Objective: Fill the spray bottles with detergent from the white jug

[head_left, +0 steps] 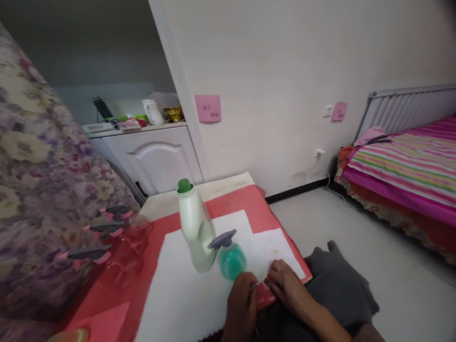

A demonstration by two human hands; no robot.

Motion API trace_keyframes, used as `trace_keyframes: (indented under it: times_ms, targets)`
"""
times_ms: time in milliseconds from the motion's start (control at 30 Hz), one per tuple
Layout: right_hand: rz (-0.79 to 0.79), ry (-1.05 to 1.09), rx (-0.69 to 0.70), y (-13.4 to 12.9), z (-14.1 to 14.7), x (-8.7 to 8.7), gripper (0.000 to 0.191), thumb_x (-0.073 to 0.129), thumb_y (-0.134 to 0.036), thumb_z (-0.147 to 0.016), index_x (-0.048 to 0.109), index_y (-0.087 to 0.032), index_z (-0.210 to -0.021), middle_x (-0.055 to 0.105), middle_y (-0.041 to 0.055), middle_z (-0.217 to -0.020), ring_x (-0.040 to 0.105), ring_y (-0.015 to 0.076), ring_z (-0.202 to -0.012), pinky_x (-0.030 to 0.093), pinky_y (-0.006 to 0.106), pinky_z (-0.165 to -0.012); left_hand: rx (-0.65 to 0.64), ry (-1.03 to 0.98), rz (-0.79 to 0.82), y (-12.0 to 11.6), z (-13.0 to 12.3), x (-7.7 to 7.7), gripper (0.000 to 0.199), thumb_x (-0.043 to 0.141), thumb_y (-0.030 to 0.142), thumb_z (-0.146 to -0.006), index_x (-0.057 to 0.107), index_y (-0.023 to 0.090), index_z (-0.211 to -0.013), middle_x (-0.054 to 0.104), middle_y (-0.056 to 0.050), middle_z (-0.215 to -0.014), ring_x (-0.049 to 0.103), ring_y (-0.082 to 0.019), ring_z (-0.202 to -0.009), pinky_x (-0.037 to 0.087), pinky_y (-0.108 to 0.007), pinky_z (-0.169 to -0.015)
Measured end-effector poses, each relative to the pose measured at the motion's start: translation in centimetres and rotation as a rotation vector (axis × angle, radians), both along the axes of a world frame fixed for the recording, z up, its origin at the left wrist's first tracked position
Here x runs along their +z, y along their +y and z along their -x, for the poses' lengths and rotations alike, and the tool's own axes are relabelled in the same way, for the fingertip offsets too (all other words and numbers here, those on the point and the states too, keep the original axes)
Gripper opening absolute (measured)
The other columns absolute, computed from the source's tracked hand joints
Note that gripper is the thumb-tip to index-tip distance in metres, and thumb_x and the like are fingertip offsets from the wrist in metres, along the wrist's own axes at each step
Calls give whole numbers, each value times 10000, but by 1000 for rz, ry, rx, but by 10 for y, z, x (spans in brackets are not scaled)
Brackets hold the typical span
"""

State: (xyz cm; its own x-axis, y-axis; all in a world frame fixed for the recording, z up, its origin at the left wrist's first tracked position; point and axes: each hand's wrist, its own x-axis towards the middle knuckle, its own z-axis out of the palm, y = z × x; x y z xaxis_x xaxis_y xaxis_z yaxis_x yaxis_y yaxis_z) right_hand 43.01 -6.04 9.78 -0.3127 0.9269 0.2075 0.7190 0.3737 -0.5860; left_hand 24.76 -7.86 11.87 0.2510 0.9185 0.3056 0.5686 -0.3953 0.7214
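Note:
At the table's near edge, both my hands are closed with fingertips pinched on a thin whitish strip [262, 277] stretched between them; its kind is unclear. My left hand [239, 304] is just in front of a round spray bottle [232, 262] with teal liquid and a grey trigger head. My right hand [285, 284] is to the right, over the corner of a white sheet [274, 242]. Behind the spray bottle a tall pale green jug [194, 228] stands upright, its neck showing a green spout insert. Three clear spray bottles [123, 266] with grey and pink heads stand at the left.
A red cover [245, 197] lies on the table under white sheets. A floral curtain [42, 190] hangs at the left, close to the clear bottles. Dark grey fabric [335, 280] is beyond my right hand. Farther off are a white cabinet [156, 159] and a bed [409, 166].

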Motion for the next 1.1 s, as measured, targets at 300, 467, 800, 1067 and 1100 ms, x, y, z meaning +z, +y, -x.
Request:
trace_keyframes:
  times_ms: [300,467,800,1067,1100]
  targets:
    - [-5,194,-13,-6,-27,5,216,543,-182,-829,658,-247,-1000,667,51,-1021,591,227,-975,454,354,-881,-167,200,-128,-1,0,-23,214,444,55,-820,562,195,-931,659,-98,-1064,596,-224,-1014,506,-408,-903]
    - [36,107,-326,27,-68,-5,244,439,-273,-871,651,-193,-961,672,67,-924,634,214,-825,486,319,-776,-227,338,-178,-2,-1,-24,328,432,-23,-736,573,202,-929,650,-85,-1145,584,-233,-1056,496,-427,-933]
    - [162,-109,-540,87,-74,1,143,558,-317,-811,644,-205,-794,700,43,-829,624,207,-762,345,269,-607,-224,295,-296,1,-1,-21,252,447,-7,-758,570,185,-867,684,-103,-1048,634,-217,-969,555,-386,-847]
    - [167,-141,-506,97,-68,-1,104,533,-209,-817,629,-205,-779,700,28,-821,619,178,-755,317,249,-604,-102,-2,-319,0,4,-37,209,447,88,-871,556,212,-999,674,-97,-1045,650,-201,-990,564,-345,-838]
    - [156,-138,-496,98,-68,-1,105,529,-202,-821,624,-203,-778,695,28,-825,617,179,-763,321,250,-612,-78,-39,-311,-1,5,-38,208,444,96,-877,557,214,-1006,674,-97,-1056,653,-200,-995,565,-339,-837]
